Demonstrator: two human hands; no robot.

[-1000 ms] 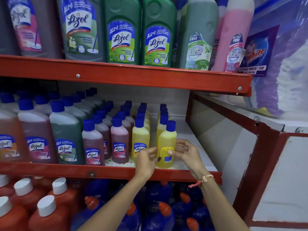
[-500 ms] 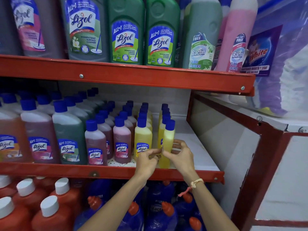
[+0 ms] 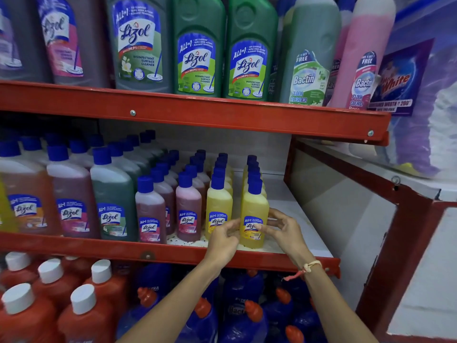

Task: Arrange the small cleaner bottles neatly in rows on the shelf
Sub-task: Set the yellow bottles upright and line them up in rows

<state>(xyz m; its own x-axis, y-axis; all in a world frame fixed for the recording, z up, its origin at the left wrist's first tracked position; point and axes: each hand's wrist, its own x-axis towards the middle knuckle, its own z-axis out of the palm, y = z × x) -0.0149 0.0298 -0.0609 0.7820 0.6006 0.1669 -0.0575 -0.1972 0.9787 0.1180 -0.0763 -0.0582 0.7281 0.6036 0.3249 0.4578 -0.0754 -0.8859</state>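
Note:
A small yellow cleaner bottle with a blue cap stands upright at the front of the rightmost row on the middle red shelf, label facing me. My left hand pinches its lower left side and my right hand holds its lower right side. To its left stand a second yellow row and two rows of pink small bottles, each running back into the shelf.
Bigger Lizol bottles fill the left of the same shelf. Bare white shelf floor lies right of the yellow row, bounded by a red frame post. Large bottles stand on the shelf above; red and blue bottles sit below.
The front yellow bottle, seen edge-on half a second ago, has been turned between my hands so that its label faces forward. It stays at the front of the rightmost row.

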